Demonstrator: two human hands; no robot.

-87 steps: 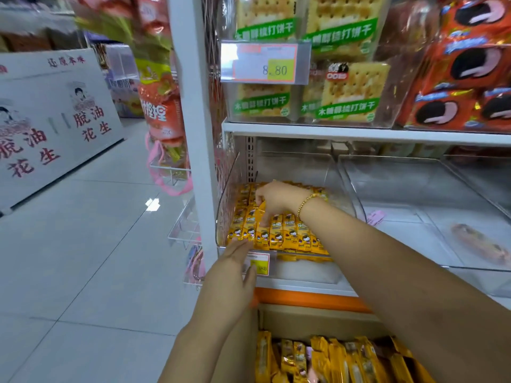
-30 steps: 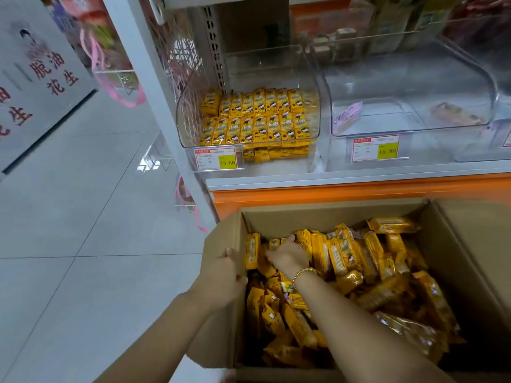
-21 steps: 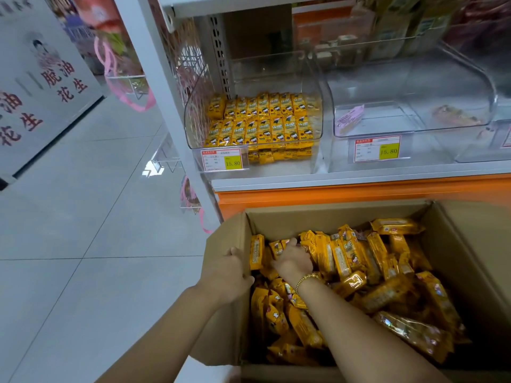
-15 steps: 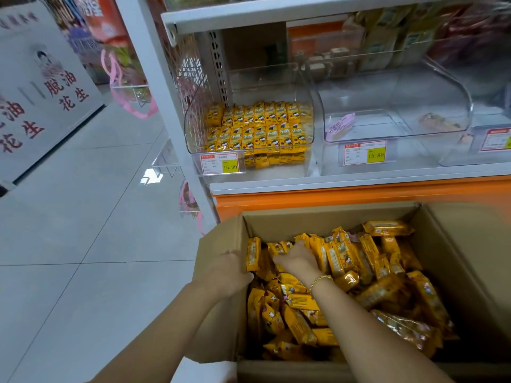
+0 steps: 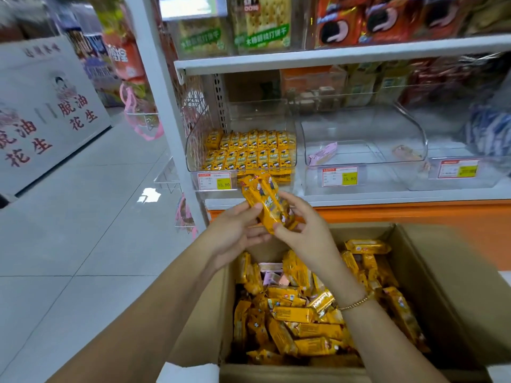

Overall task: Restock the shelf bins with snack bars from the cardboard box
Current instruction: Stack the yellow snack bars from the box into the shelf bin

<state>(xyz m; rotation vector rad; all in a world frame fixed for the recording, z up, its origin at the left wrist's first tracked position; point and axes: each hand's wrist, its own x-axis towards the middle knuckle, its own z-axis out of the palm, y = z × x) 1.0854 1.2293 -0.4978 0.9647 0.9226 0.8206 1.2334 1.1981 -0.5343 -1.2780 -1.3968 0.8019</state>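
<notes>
Holding a small bunch of yellow snack bars [image 5: 266, 204] up over the cardboard box [image 5: 431, 272], in front of the shelf [image 5: 359, 197]. Gripping the bunch from one side with the curled fingers and thumb of the left hand [image 5: 235, 230], and from the other side with the curled fingers of the right hand [image 5: 304, 230]. Down in the box, a loose heap of more yellow bars [image 5: 298, 322]. In the clear bin [image 5: 193, 145] on the shelf, neat rows of the same bars. Beside it, another clear bin [image 5: 414, 128] with a pink packet [image 5: 323, 153] inside.
</notes>
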